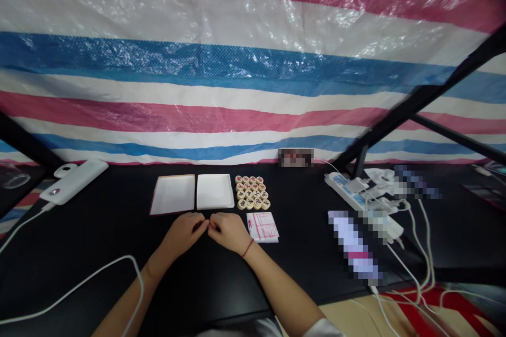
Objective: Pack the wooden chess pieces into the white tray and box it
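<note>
My left hand rests on the black table with its fingers curled in, and I see nothing in it. Beside it lies my right hand, also closed, a thin red cord around the wrist. The two hands meet at thumb and forefinger. Just beyond them are an open box lid with a pale inside and a white box tray. Round wooden xiangqi pieces with red or black characters stand in tidy rows right of the tray. Near my right wrist is a folded white sheet with red lines.
A white power strip with plugs and cables stands on the right, near a blurred-out phone-like device. At the left lies a white device with a cable. A striped tarp hangs behind; black metal bars frame the sides.
</note>
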### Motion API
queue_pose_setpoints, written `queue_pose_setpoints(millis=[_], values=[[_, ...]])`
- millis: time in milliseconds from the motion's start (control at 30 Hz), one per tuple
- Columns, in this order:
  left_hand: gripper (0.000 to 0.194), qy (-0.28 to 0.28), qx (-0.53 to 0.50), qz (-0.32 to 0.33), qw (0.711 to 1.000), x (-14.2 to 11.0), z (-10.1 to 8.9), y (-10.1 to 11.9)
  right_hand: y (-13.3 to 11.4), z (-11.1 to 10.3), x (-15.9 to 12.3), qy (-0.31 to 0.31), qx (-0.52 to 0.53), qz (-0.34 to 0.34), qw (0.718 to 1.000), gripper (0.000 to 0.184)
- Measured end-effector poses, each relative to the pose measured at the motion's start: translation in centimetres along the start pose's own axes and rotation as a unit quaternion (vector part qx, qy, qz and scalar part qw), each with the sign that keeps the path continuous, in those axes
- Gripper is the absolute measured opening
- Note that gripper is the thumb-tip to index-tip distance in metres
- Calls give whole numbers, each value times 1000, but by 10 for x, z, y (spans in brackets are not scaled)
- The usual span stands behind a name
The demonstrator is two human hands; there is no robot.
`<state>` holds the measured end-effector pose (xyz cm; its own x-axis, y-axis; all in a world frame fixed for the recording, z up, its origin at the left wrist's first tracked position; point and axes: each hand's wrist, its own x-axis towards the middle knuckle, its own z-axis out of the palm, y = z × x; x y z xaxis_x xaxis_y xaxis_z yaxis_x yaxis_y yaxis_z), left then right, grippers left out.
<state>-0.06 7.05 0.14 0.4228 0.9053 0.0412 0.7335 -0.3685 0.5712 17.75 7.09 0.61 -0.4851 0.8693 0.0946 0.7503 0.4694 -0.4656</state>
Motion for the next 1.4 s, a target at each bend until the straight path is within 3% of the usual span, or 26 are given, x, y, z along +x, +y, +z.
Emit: queue_pose_setpoints(millis=[600, 900, 1200, 1400], values=[[31, 41, 24, 33, 998, -1, 7, -6, -5, 11, 2, 43, 6, 57, 997, 19], [33, 84, 52, 23, 995, -1, 8, -3, -11, 8, 0, 64, -47, 45, 996, 19], [28, 87, 94, -27, 991, 0, 13, 6, -7, 12, -2, 22, -90, 14, 996, 15], [33, 142, 140, 9, 980, -9, 16, 10, -4, 11, -3, 13, -67, 15, 998, 17]])
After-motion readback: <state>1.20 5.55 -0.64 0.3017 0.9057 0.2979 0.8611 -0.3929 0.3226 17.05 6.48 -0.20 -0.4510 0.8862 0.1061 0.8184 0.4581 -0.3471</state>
